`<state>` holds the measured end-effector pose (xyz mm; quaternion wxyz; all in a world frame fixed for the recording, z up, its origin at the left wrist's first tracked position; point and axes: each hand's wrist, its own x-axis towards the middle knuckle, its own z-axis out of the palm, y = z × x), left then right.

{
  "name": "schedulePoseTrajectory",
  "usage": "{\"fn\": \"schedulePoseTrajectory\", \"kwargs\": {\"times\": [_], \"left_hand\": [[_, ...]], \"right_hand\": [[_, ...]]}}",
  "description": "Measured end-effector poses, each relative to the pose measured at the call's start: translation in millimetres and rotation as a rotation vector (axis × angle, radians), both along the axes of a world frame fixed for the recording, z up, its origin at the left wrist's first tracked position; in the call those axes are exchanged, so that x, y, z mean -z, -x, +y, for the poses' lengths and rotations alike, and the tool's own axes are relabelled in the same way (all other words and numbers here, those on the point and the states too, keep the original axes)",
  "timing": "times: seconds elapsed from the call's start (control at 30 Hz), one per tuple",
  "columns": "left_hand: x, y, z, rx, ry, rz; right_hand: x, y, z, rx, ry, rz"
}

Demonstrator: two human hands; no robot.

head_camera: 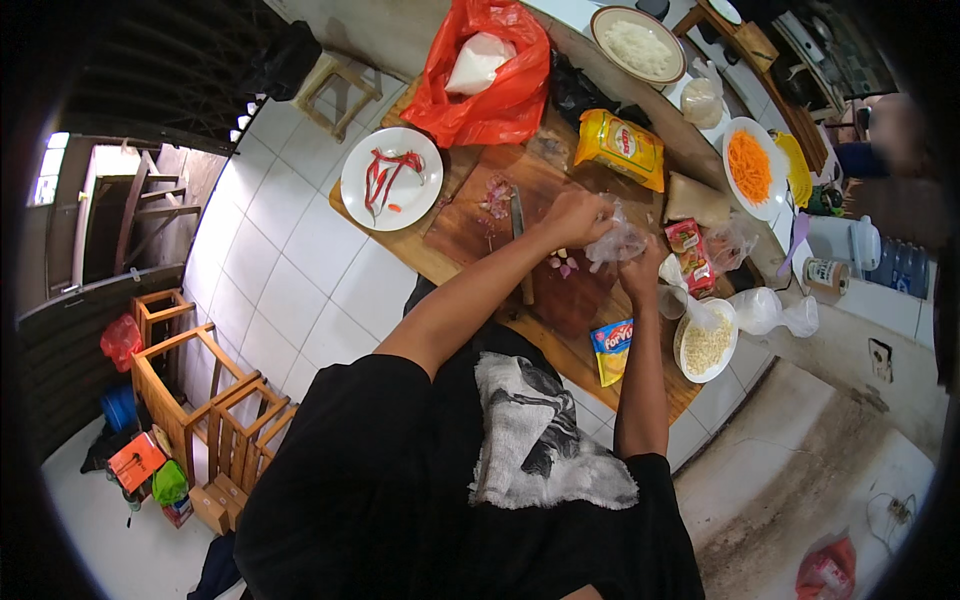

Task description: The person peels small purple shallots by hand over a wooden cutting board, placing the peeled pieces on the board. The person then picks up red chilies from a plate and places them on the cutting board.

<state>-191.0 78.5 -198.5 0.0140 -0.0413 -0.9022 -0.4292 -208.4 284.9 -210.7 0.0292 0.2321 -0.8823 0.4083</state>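
Note:
A clear thin plastic bag [616, 238] is stretched between both hands above a brown wooden cutting board [469, 217]. My left hand [581, 218] grips its upper left side, and my right hand [642, 264] grips its lower right side. What the bag holds is hard to make out. Under my left forearm lies a knife [517, 214], partly covered by the arm. Several small peeled shallots and garlic cloves [564, 265] rest on the board below the bag. Purplish shallot pieces or skins [497, 196] are heaped left of the blade.
A white plate of red chilies [392, 178] sits at the table's left. Behind are a red plastic bag [480, 112] and a yellow packet [621, 150]. At right stand a glass [671, 301] and a bowl of pale chopped food [705, 349]. Shredded carrot [748, 166] fills a counter plate.

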Motion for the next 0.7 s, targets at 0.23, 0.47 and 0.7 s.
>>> {"fn": "schedulePoseTrajectory", "kwargs": {"times": [0.23, 0.47, 0.7], "left_hand": [[-5.1, -2.1, -13.7, -0.420, -0.043, -0.197], [-14.7, -5.1, -7.3, -0.062, -0.085, -0.059], [-19.0, 5.0, -4.7, 0.052, -0.050, -0.241]], "right_hand": [[2.4, -2.0, 30.4, 0.259, 0.114, -0.196], [-0.6, -17.0, 5.6, -0.019, 0.077, -0.197], [16.0, -14.7, 2.5, 0.024, 0.037, -0.327]]}}
